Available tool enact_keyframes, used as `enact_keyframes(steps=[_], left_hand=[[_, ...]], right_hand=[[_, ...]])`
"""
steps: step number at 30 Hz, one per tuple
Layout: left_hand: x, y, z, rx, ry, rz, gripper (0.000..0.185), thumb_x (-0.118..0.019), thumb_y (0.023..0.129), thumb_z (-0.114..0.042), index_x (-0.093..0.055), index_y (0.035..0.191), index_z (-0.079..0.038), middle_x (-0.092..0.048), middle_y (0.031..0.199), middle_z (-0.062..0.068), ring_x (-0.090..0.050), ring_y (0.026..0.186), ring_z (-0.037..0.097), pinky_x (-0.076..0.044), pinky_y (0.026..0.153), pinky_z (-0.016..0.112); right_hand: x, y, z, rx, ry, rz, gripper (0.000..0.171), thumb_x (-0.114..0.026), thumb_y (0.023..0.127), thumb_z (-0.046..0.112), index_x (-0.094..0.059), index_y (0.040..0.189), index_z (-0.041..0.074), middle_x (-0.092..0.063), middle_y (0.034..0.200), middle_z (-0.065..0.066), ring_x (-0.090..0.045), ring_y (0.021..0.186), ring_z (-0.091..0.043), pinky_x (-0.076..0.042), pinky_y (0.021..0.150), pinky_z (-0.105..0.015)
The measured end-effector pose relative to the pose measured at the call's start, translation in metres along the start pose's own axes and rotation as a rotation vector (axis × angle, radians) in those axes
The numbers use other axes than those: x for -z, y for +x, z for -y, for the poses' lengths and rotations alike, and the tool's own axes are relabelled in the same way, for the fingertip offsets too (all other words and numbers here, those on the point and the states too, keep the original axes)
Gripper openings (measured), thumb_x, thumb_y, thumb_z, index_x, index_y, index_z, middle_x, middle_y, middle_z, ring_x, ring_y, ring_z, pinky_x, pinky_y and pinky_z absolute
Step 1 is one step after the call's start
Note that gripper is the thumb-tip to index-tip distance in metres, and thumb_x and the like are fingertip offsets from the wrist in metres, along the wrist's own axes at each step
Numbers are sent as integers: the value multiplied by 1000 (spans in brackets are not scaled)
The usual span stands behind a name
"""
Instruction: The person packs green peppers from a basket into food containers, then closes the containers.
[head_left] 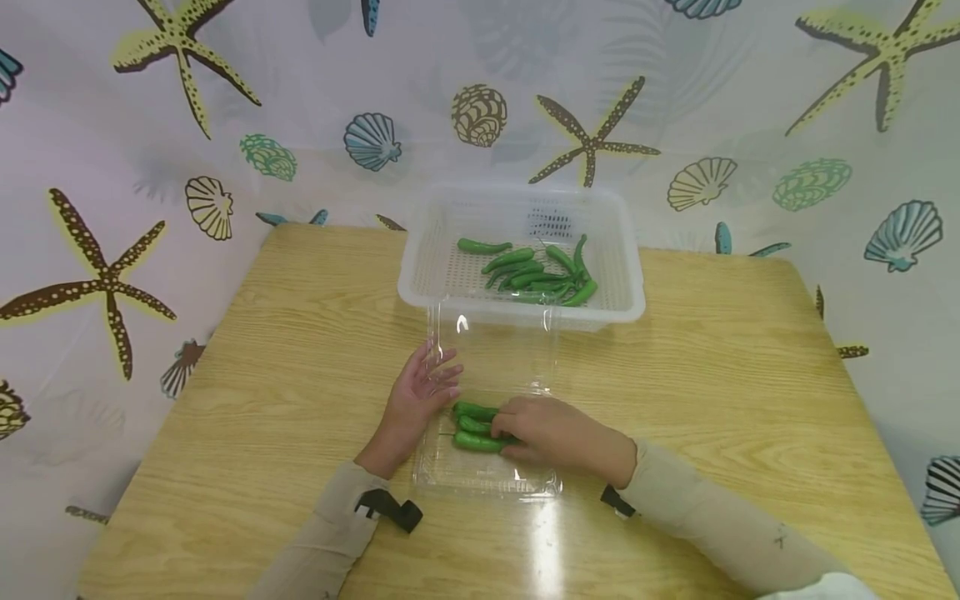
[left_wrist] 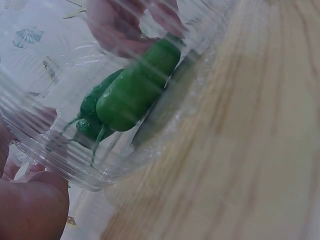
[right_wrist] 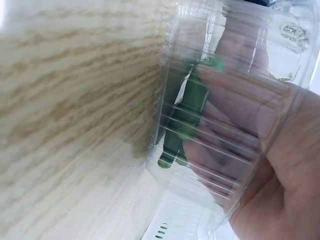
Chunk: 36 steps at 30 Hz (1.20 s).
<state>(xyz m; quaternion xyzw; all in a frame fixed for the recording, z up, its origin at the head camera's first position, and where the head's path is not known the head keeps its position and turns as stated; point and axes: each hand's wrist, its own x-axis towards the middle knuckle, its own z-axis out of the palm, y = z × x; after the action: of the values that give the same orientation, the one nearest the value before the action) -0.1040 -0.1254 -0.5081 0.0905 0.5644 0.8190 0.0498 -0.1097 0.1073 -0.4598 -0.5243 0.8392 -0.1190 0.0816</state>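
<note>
Several green chili peppers [head_left: 477,442] lie side by side in the base of a clear plastic clamshell box [head_left: 480,481]. The fingers of my right hand [head_left: 551,433] reach over the box's right wall and curl around the right ends of these peppers. In the right wrist view, that hand [right_wrist: 295,155] shows partly through the ribbed wall. My left hand [head_left: 412,404] is at the box's left side near the hinge, fingers extended. Its thumb [left_wrist: 35,205] shows beside the clear wall in the left wrist view. The lid [head_left: 495,346] stands raised behind the base.
Behind the box, a white perforated basket [head_left: 633,275] holds more green chili peppers [head_left: 525,275]. The lid's top edge overlaps the basket's front rim in the head view. A wooden table [head_left: 720,375] supports everything, with a shell-and-starfish patterned curtain [head_left: 420,75] around it.
</note>
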Motion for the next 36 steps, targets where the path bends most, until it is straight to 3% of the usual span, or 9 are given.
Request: enact_keyframes(steps=[20,36], left_hand=[[-1,6,-2,-6,-13,-6,81,-60,82,13,-19,147,-11,-31,142,26,-41,124,40,-47,95,37],[0,1,0,27,24,-17,79,-63,83,6,-22,147,-17,-34,143,21,-45,123,33,-45,97,35]], right_hand=[[-1,4,-4,33,-52,-87,11,-69,84,24,-65,91,17,-61,93,5,-56,84,-9,-51,75,-26],[-3,3,3,28,-56,-101,11,-69,80,20,-64,89,16,-59,88,6,-54,79,-9,-51,70,-23]])
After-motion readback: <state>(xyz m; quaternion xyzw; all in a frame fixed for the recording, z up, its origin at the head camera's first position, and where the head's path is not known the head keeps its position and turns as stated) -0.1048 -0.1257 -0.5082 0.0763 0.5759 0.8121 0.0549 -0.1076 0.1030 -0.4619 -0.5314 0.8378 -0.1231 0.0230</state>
